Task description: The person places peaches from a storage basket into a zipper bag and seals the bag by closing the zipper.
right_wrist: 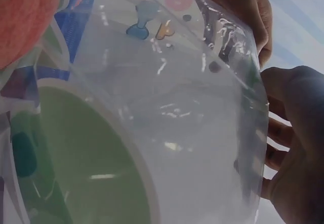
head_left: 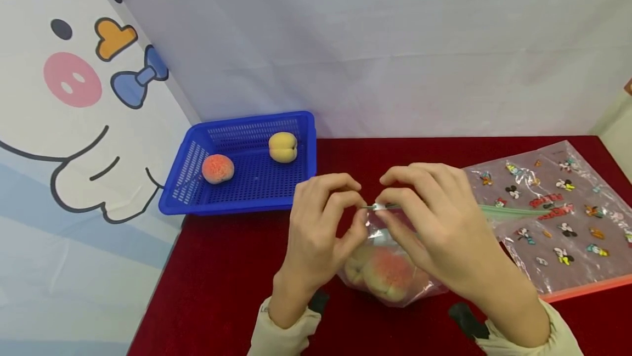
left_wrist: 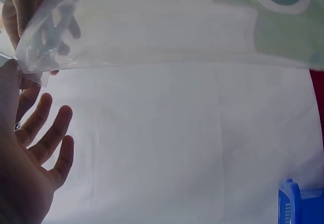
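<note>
A clear zip bag (head_left: 395, 300) with peaches (head_left: 390, 273) in it stands on the red cloth. Its green zip strip (head_left: 513, 212) runs along the top, with a small white slider (head_left: 379, 207) near the left end. Thumb and fingertips of my left hand (head_left: 316, 230) pinch that left end. My right hand (head_left: 441, 227) pinches the strip at the slider, its other fingers bent above. In the left wrist view the bag's clear film (left_wrist: 167, 41) spans the top. The right wrist view shows the bag's side (right_wrist: 192, 117) close up, with a peach (right_wrist: 25, 21) at the corner.
A blue basket (head_left: 237, 202) at the back left holds a reddish peach (head_left: 218, 169) and a yellow peach (head_left: 283, 147). To the right lies a flat clear bag (head_left: 582, 257) printed with cartoon figures, with an orange-red edge strip (head_left: 587, 288). A pale cloth wall (head_left: 395, 71) rises behind.
</note>
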